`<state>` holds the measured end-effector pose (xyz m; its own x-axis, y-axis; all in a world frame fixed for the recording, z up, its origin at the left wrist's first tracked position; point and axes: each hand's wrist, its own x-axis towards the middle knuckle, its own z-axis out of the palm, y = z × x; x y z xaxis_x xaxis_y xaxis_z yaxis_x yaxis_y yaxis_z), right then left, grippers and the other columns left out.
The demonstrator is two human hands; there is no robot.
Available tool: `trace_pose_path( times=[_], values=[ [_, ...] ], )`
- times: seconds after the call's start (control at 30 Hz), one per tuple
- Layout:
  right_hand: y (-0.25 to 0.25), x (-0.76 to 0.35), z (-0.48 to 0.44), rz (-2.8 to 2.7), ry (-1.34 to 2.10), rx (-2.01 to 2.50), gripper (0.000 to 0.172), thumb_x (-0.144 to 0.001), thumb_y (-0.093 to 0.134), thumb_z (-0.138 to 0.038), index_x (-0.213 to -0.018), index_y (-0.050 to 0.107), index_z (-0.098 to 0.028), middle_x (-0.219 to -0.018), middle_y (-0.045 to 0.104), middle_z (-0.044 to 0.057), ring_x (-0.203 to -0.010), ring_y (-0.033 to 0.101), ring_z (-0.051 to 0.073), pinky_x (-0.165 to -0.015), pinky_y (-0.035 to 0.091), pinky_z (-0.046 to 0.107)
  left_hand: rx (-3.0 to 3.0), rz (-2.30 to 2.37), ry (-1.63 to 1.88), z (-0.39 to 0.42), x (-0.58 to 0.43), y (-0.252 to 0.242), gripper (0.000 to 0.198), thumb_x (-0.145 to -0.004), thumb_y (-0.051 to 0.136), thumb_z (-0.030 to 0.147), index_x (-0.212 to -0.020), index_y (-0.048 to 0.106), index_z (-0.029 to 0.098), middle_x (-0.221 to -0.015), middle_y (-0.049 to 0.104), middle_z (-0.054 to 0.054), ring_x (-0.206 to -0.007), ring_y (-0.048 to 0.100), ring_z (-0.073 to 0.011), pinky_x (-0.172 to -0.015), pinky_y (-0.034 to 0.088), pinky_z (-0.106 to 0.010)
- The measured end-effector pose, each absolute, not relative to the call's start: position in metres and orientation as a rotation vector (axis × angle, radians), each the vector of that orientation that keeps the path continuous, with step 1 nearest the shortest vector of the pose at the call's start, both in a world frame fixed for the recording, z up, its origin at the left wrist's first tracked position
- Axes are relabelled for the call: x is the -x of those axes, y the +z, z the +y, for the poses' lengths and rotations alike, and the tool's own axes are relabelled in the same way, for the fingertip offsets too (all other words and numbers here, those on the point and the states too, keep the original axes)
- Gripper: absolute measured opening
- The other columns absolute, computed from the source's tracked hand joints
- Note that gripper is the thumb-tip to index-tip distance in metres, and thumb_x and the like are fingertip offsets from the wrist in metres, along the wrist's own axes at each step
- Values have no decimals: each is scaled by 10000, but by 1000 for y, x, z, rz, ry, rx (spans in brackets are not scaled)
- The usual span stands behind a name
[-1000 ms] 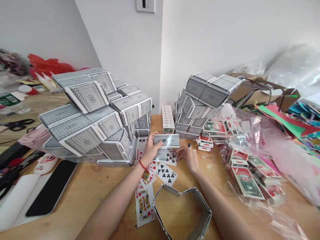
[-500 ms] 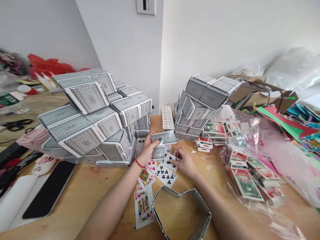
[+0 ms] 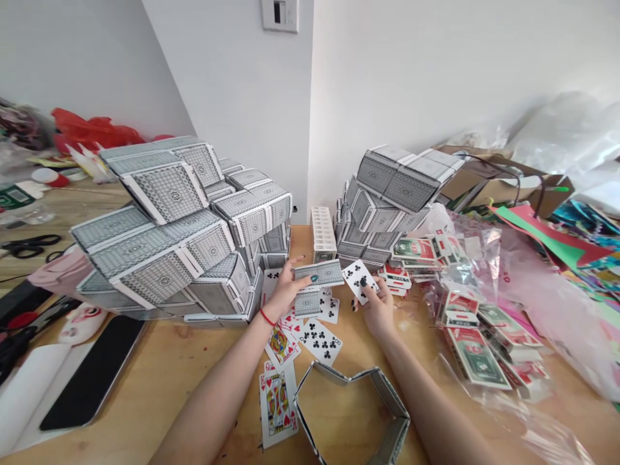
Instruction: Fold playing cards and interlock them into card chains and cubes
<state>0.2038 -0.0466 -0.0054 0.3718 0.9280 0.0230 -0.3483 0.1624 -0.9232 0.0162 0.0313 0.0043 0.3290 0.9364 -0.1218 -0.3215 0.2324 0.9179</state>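
Note:
My left hand [image 3: 289,289] pinches a strip of playing cards [image 3: 328,272], grey patterned backs up, with its thumb on top. My right hand [image 3: 378,309] holds a single clubs playing card [image 3: 356,276] face up, just right of the strip and near its end. Below the strip, a patterned card back [image 3: 308,301] shows over several loose face-up cards, among them an eight of clubs [image 3: 320,341] and a king of hearts [image 3: 278,403]. Closer to me stands an angular open ring of folded cards [image 3: 398,403], between my forearms.
Stacked folded-card blocks rise at left [image 3: 169,239] and right [image 3: 397,184]. A narrow white row of cards [image 3: 322,229] stands between them. Card boxes [image 3: 477,358] and clear plastic lie at right. A black phone [image 3: 94,371] and scissors [image 3: 30,245] lie at left.
My right hand has picked up the clubs card from the loose pile and raised it up and right beside the strip. My left hand keeps hold of the strip, nearly still.

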Motion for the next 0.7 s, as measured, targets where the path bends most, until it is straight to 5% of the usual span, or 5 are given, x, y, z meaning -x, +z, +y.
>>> trace_pose_path(
  times=[0.7],
  values=[
    [-9,-206,-44,-705,990,1101,295,-672,680,-372,-776,455,-213,-569,560,-47,-365,462,84,-312,327,194,-1058,812,1043,35,-14,-4,548,-627,671,155,-1139,483,205,-989,586,-43,-818,579,-146,-732,467,-278]
  ],
)
